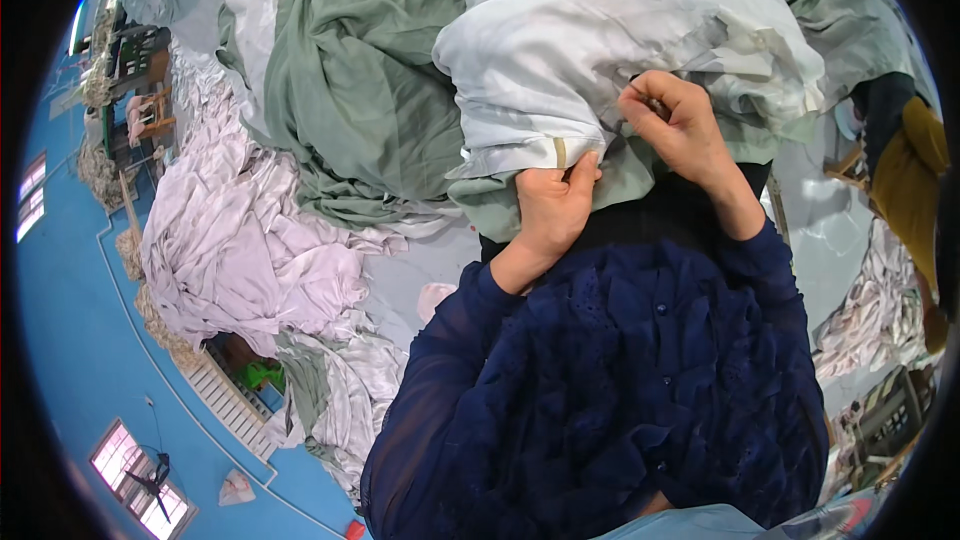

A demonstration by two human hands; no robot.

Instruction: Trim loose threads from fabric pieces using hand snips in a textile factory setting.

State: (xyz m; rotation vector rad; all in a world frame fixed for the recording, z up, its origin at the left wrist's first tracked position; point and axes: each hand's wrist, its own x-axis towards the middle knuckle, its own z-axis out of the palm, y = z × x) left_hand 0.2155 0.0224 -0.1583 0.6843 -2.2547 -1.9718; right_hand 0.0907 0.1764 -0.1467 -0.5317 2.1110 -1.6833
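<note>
My left hand pinches the hem of a pale whitish cloth where a small tan tag is sewn on. A little to the right and higher, my right hand is closed on a fold of the same cloth, with a small dark thing between its fingertips that I cannot make out. Under the pale cloth lies sage green fabric. Both arms wear dark blue sleeves.
A big heap of sage green cloth lies to the left, with lilac-white cloth piled beyond it. More pale fabric lies at the right. A person in mustard clothing is at the right edge.
</note>
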